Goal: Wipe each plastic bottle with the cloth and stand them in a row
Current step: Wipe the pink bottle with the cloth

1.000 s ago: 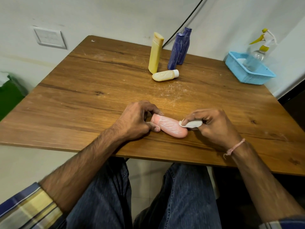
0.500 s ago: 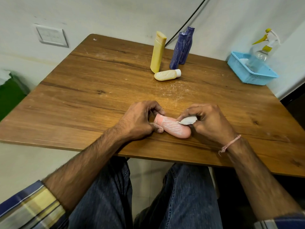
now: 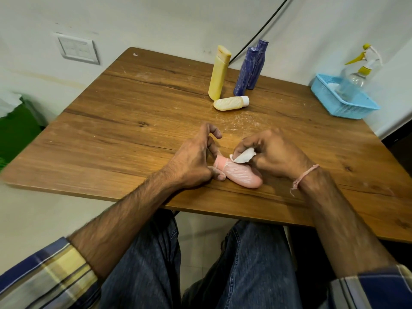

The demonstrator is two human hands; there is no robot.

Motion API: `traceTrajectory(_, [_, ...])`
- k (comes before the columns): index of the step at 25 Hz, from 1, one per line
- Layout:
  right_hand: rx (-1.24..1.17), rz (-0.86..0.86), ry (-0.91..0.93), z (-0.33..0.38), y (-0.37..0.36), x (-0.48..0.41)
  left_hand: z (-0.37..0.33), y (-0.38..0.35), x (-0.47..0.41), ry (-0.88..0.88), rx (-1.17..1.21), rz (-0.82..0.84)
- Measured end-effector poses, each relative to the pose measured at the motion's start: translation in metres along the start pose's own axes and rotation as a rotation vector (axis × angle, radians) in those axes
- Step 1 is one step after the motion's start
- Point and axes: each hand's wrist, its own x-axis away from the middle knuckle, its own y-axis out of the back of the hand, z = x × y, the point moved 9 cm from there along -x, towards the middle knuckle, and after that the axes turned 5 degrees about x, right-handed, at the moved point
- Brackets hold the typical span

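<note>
From my feed I see the pink bottle (image 3: 242, 176) lying on its side on the desk (image 3: 133, 121), close to the near edge, its body streaked with white. The left hand (image 3: 196, 161) pinches the bottle's cap end between thumb and curled fingers, with the index finger lifted clear above it. The right hand (image 3: 274, 155) is closed around a folded white cloth (image 3: 243, 156) and presses it onto the upper side of the bottle near the neck. Farther back on the desk I make out the tall yellow bottle (image 3: 219, 73) standing, the front blue bottle (image 3: 244, 71) and the rear blue bottle (image 3: 256, 63) upright just beside it, touching each other, and the small yellow bottle (image 3: 230, 103) lying on its side in front of them. At the far right corner a blue basket (image 3: 343, 105) holds a clear spray bottle (image 3: 356, 73).
</note>
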Motion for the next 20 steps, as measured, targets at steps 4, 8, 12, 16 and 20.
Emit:
traceTrajectory(4, [0.061, -0.085, 0.054, 0.024, -0.012, -0.010, -0.001, 0.000, 0.001, -0.017, -0.017, -0.002])
traceTrajectory(8, [-0.013, -0.085, 0.093, 0.018, -0.008, 0.000, -0.001, 0.004, 0.003, 0.004, -0.023, -0.018])
traceTrajectory(12, [-0.027, -0.056, -0.097, -0.023, 0.004, 0.027, -0.002, -0.001, 0.002, 0.016, -0.097, 0.011])
traceTrajectory(16, [0.022, -0.293, -0.234, -0.006, -0.006, 0.038, -0.006, -0.004, 0.003, 0.011, -0.155, 0.015])
traceTrajectory(20, [0.012, -0.322, -0.082, 0.019, -0.016, 0.037, -0.007, 0.000, 0.007, 0.020, -0.149, -0.012])
